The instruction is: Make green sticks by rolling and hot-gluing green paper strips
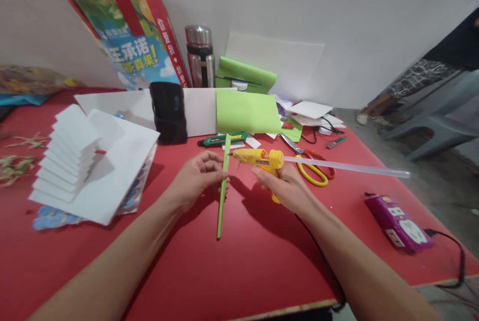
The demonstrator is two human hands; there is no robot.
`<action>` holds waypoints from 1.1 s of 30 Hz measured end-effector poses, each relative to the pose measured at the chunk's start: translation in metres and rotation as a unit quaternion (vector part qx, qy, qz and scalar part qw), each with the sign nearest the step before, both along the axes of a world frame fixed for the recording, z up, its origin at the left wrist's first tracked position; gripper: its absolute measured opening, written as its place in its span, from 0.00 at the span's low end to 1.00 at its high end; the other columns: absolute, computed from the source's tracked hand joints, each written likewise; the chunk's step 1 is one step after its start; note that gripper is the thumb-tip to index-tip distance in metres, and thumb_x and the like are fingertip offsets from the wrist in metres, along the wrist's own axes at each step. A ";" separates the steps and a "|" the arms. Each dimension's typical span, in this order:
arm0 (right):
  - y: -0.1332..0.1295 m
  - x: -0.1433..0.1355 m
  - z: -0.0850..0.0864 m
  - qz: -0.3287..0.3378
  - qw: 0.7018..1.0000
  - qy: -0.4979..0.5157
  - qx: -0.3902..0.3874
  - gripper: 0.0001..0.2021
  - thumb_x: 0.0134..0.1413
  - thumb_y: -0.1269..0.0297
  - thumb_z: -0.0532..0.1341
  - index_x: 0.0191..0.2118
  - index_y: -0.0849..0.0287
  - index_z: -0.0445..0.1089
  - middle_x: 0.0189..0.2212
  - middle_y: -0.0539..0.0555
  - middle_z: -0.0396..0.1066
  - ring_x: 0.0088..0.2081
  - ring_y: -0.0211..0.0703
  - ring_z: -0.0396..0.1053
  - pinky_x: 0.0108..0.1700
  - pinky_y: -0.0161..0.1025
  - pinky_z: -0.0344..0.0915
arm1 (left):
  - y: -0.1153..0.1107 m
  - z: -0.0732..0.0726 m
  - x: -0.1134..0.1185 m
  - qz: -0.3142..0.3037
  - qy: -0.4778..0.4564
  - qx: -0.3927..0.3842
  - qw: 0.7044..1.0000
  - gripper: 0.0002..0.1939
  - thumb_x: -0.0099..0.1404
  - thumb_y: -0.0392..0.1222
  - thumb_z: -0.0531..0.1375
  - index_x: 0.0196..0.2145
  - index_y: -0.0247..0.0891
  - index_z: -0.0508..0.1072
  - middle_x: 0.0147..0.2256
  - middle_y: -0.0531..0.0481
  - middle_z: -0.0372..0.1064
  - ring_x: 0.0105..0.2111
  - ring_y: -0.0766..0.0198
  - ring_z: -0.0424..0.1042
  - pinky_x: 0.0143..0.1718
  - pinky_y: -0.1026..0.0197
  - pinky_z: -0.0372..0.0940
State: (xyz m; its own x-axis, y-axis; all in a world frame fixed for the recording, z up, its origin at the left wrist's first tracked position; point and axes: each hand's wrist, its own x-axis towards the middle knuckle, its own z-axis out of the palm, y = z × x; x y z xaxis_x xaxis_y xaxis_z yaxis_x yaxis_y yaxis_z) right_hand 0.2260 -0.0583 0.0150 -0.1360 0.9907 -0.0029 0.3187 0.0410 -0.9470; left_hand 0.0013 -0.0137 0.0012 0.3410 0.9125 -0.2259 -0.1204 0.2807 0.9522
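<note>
My left hand (207,173) pinches a narrow light-green paper strip (221,211) and holds it lengthwise away from me over the red table (187,271). In my right hand (286,186) is a yellow hot glue gun (258,157), its fingers wrapped round the handle. The gun's nozzle points left and meets or nearly meets the strip near its far end; I cannot tell whether they touch. A long clear glue stick (348,165) sticks out of the gun's back. Just beyond the strip lies a green utility knife (221,140).
Scissors (314,166) and a purple power socket (398,223) lie to the right. Folded white card (116,171) is at left. Behind are a black phone-like object (168,112), green paper (247,112), a steel flask (200,59) and a bag (138,51). A person's legs (406,84) show at right.
</note>
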 end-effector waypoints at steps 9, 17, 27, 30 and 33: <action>-0.003 0.000 -0.001 0.009 1.000 -0.010 0.003 0.20 0.66 0.46 0.59 0.29 0.56 0.63 0.23 0.46 0.59 0.24 0.36 0.54 0.26 0.36 0.51 | 0.002 0.001 -0.001 0.002 -0.004 -0.002 1.000 0.20 0.55 0.40 0.74 0.40 0.41 0.69 0.26 0.57 0.71 0.23 0.62 0.75 0.27 0.57 0.71; 0.001 0.001 0.001 -0.010 1.000 -0.005 0.006 0.23 0.66 0.45 0.58 0.26 0.56 0.60 0.22 0.46 0.55 0.25 0.36 0.53 0.28 0.38 0.50 | -0.003 0.001 0.001 -0.002 -0.002 -0.005 1.000 0.19 0.55 0.40 0.74 0.40 0.41 0.70 0.27 0.56 0.73 0.23 0.60 0.76 0.28 0.56 0.71; -0.004 -0.001 0.002 0.022 1.000 0.001 0.002 0.20 0.67 0.47 0.60 0.29 0.56 0.61 0.23 0.46 0.57 0.25 0.35 0.52 0.26 0.36 0.49 | -0.001 0.001 -0.001 0.003 -0.013 -0.003 1.000 0.20 0.55 0.39 0.74 0.40 0.40 0.69 0.27 0.57 0.71 0.24 0.62 0.75 0.29 0.56 0.72; -0.006 -0.001 0.002 0.029 1.000 0.000 0.005 0.20 0.67 0.48 0.60 0.29 0.56 0.62 0.24 0.46 0.59 0.25 0.35 0.54 0.26 0.35 0.52 | 0.000 0.001 -0.001 0.010 -0.014 0.007 1.000 0.20 0.56 0.40 0.74 0.40 0.40 0.69 0.27 0.58 0.70 0.24 0.63 0.75 0.28 0.58 0.72; -0.008 -0.002 0.005 0.039 0.999 0.000 0.001 0.17 0.69 0.51 0.59 0.31 0.57 0.64 0.24 0.46 0.61 0.24 0.34 0.56 0.26 0.35 0.54 | 0.003 -0.001 -0.002 0.009 -0.016 0.015 1.000 0.20 0.56 0.41 0.74 0.40 0.40 0.69 0.27 0.57 0.71 0.25 0.63 0.75 0.29 0.58 0.72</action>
